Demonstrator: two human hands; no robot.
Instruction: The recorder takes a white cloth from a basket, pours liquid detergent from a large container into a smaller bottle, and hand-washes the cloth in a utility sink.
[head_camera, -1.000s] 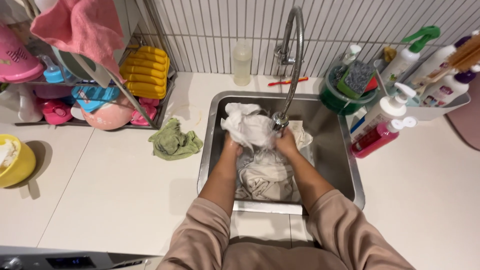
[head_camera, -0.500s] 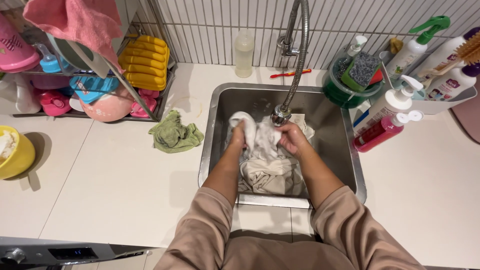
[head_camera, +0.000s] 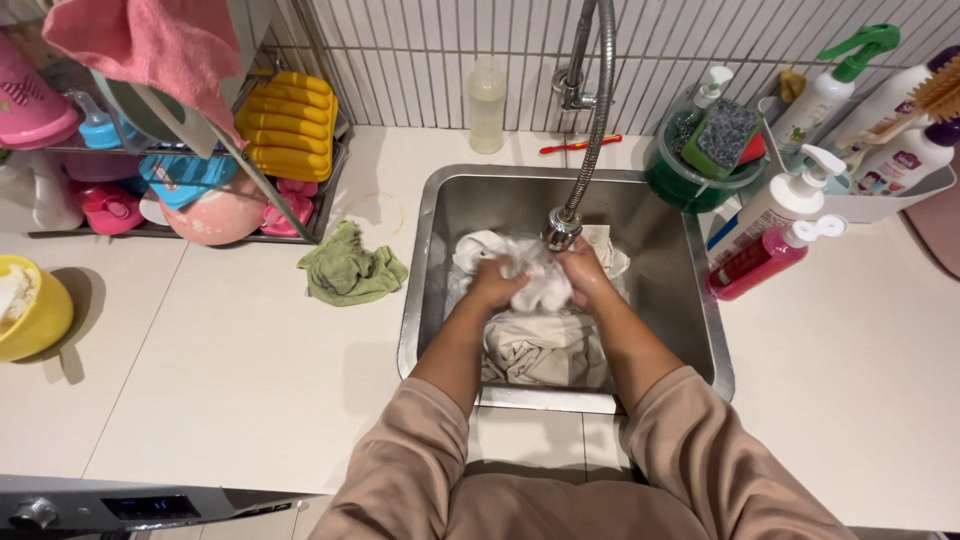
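Both my hands are down in the steel sink (head_camera: 440, 200), gripping a wet white cloth (head_camera: 545, 345). My left hand (head_camera: 497, 285) and my right hand (head_camera: 587, 275) are pressed close together, bunching a fold of the cloth just under the faucet head (head_camera: 562, 228). The rest of the cloth lies crumpled on the sink floor beneath my wrists. My forearms come out of beige sleeves at the sink's near rim.
A green rag (head_camera: 350, 268) lies on the white counter left of the sink. A dish rack (head_camera: 200, 170) with coloured plastic ware stands at the back left, a yellow bowl (head_camera: 30, 310) at the far left. Soap bottles (head_camera: 775, 225) and a green tub with sponge (head_camera: 705, 155) crowd the right.
My hands have drawn closer together under the faucet, gathering the white cloth between them. The view has shifted slightly.
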